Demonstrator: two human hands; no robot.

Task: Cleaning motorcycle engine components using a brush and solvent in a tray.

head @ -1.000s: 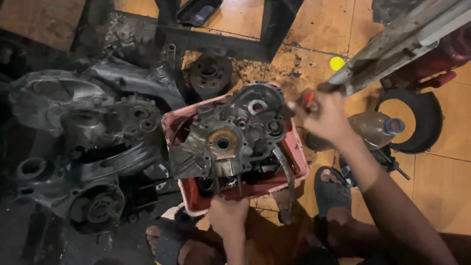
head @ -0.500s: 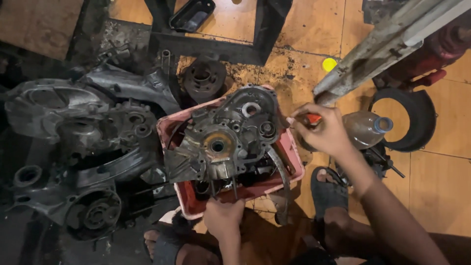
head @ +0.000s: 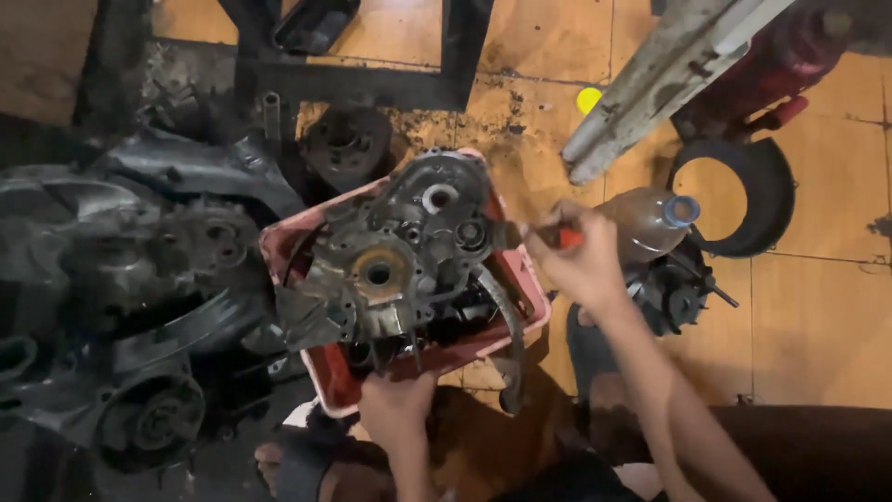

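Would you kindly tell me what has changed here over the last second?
The right hand, gripping a red-handled tool, came down from beside the grey beam to the right edge of the engine casing. The left hand stayed on the near rim of the pink tub; casing and tub did not move.

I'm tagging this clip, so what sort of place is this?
Probably a small engine repair workshop: a greasy engine case sits in a red tray, more engine parts lie around, and the tiled floor is oil-stained.
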